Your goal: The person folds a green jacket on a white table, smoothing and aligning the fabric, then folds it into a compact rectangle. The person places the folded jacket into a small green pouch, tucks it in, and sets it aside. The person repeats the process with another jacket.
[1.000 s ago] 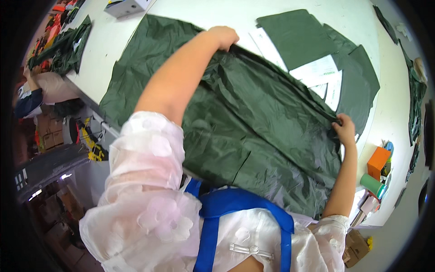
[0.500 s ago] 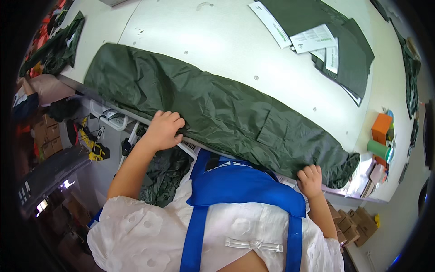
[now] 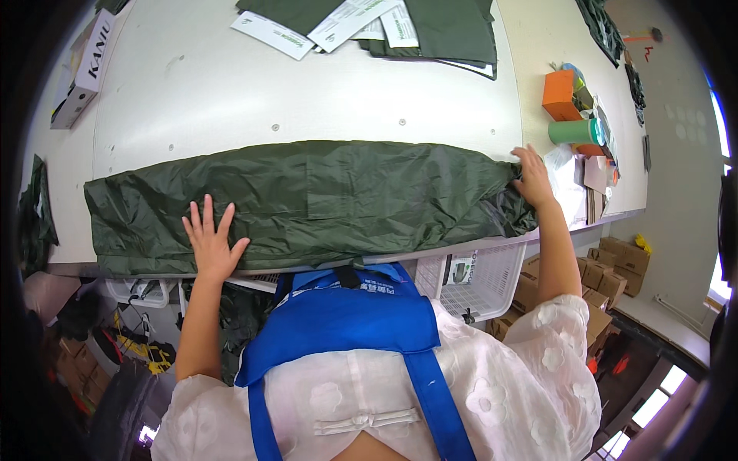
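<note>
Left hand (image 3: 213, 247) and right hand (image 3: 536, 184) are resting apart on a folded dark green garment (image 3: 384, 196).
At nine o'clock, the left fingers (image 3: 209, 220) are lying spread and flat; near half past two, the right hand is touching the gathered end (image 3: 511, 213), gripping or not I cannot tell. The garment is lying along the near edge of the white tabletop (image 3: 338, 92).

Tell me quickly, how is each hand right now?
Left hand: open, spread on the dark green fabric, gripping nothing.
Right hand: looks open, at the fabric's bunched right end.
</note>
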A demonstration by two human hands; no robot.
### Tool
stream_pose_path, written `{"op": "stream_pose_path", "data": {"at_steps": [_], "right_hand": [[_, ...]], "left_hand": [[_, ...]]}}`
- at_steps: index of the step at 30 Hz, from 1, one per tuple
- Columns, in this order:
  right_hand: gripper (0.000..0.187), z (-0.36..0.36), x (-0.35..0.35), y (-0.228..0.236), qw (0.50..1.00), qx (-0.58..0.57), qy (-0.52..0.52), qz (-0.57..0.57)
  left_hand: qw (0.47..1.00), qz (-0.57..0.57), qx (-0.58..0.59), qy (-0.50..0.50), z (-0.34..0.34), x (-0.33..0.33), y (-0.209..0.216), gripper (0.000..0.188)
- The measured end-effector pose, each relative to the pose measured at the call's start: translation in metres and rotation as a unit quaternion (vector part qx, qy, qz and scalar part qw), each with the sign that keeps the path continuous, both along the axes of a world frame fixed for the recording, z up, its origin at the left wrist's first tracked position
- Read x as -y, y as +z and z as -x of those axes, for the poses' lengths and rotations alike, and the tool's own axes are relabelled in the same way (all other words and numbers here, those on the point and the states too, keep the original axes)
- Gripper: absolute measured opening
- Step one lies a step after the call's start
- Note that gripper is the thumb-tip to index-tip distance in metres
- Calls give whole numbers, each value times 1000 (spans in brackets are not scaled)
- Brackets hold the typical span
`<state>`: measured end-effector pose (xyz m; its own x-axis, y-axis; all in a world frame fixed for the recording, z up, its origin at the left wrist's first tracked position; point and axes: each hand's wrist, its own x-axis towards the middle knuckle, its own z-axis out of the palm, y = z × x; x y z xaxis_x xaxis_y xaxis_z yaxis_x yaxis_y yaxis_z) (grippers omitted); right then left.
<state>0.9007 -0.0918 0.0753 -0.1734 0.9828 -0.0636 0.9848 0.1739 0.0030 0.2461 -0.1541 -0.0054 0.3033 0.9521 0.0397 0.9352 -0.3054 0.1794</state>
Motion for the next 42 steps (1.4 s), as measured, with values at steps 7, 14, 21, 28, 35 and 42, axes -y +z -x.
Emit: {"op": "stream_pose_path", "data": {"at_steps": [7,14,21,28,35,42], "right_hand": [[28,-18,-42,-28,991,-62,-77,-86],[59,13,-79,-8,983,143,-56,95],[67,382,5,-12,906,-224,344,107],[60,405,21,-74,921,-89,367,90],[57,441,39,-49,923,-91,355,119],[43,440,51,-74,929,-94,347,86]], "left_hand": [[999,-52,4,14,-8,0,-14,69],[998,-41,-2,55,-16,-7,-8,72],[997,-39,19,70,-16,2,-14,70],[898,-52,170,402,82,57,-14,77],[498,-2,529,688,211,14,6,73],[507,-86,521,681,258,66,-4,64]]}}
